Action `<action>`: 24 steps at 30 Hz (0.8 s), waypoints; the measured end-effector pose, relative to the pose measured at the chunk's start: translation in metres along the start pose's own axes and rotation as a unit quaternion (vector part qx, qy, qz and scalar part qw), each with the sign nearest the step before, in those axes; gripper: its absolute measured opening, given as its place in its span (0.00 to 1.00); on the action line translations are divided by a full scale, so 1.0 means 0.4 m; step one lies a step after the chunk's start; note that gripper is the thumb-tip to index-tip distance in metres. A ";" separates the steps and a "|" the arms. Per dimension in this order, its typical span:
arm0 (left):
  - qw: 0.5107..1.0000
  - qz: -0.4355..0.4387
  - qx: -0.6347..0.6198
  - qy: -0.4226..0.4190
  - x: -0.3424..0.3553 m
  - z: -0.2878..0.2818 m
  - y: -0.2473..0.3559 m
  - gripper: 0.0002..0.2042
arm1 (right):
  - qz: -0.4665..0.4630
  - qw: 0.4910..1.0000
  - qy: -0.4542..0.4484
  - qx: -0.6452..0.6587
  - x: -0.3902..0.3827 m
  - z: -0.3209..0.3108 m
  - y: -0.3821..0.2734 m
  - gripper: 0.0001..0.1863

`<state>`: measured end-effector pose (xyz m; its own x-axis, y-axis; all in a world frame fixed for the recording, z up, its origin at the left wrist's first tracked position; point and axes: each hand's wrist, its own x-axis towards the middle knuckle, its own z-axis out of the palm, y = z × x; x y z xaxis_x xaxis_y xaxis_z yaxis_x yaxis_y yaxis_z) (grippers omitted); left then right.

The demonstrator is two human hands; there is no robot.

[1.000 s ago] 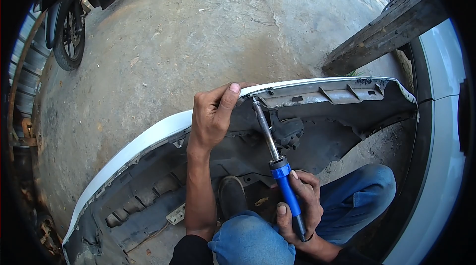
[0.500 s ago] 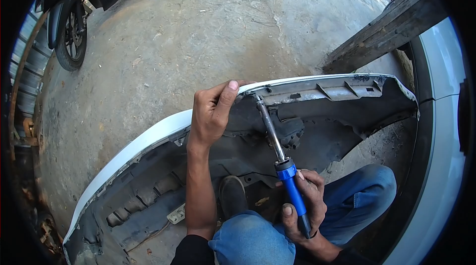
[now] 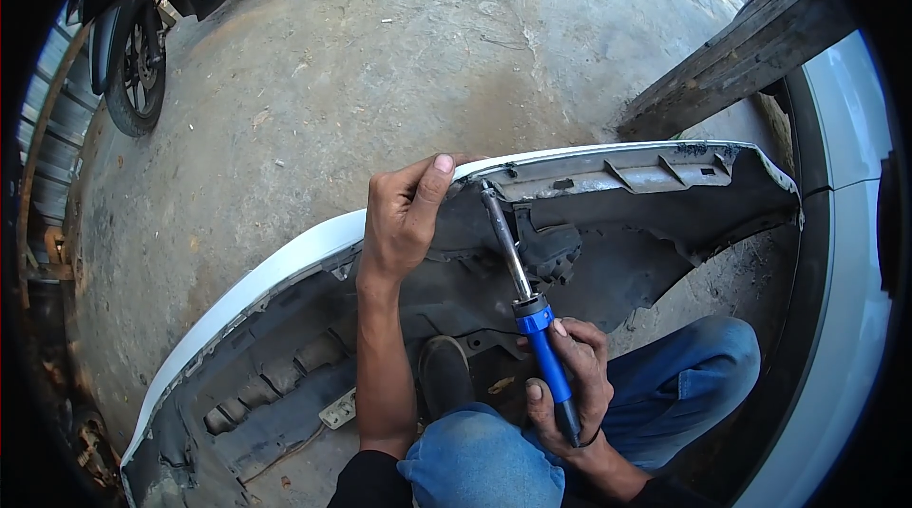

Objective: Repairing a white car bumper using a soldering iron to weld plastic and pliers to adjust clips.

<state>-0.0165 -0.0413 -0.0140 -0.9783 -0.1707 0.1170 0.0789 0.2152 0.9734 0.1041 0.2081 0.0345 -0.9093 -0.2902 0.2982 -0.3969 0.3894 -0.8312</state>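
My left hand [image 3: 404, 218] grips the upper edge of a curved white car bumper [image 3: 256, 280], thumb on the rim, its dark inner side turned toward me. My right hand [image 3: 570, 380] is closed on a soldering iron [image 3: 540, 342] with a blue handle and long metal shaft. The iron's tip touches or almost touches a dark, rough spot on the inner rim, just right of my left thumb. A black plastic bracket [image 3: 556, 252] sits inside the bumper beside the shaft.
A black scooter [image 3: 133, 52] stands at the upper left by a corrugated sheet [image 3: 43, 100]. A timber post [image 3: 712, 62] rises at the upper right, beside a white car [image 3: 845, 271]. A pale power strip [image 3: 337, 408], a corded block, lies near my foot [image 3: 446, 375].
The iron and my right hand shifted slightly right, then back left, the tip staying near the rim. My left hand and the bumper's edge moved up very slightly.
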 end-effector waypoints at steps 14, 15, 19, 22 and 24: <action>1.000 0.004 0.003 -0.005 -0.001 -0.001 0.011 0.26 | -0.014 1.000 -0.004 -0.008 0.001 0.003 0.000 0.30; 1.000 0.009 0.002 -0.004 -0.001 -0.002 0.011 0.26 | -0.017 1.000 0.001 -0.011 0.003 0.003 -0.002 0.30; 1.000 0.007 -0.001 -0.005 0.001 0.004 0.000 0.26 | -0.001 1.000 0.001 0.005 -0.001 0.008 -0.002 0.29; 0.997 0.063 -0.032 0.030 0.004 0.010 0.000 0.24 | -0.017 1.000 0.002 -0.003 -0.001 0.002 0.001 0.29; 0.997 0.061 -0.031 0.026 0.005 0.012 -0.001 0.24 | -0.018 1.000 0.000 -0.012 0.001 -0.002 0.001 0.29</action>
<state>-0.0194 -0.0371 -0.0150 -0.9498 -0.1962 0.2436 0.2101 0.1769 0.9615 0.1033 0.2089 0.0346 -0.8944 -0.3044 0.3278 -0.4322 0.3992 -0.8086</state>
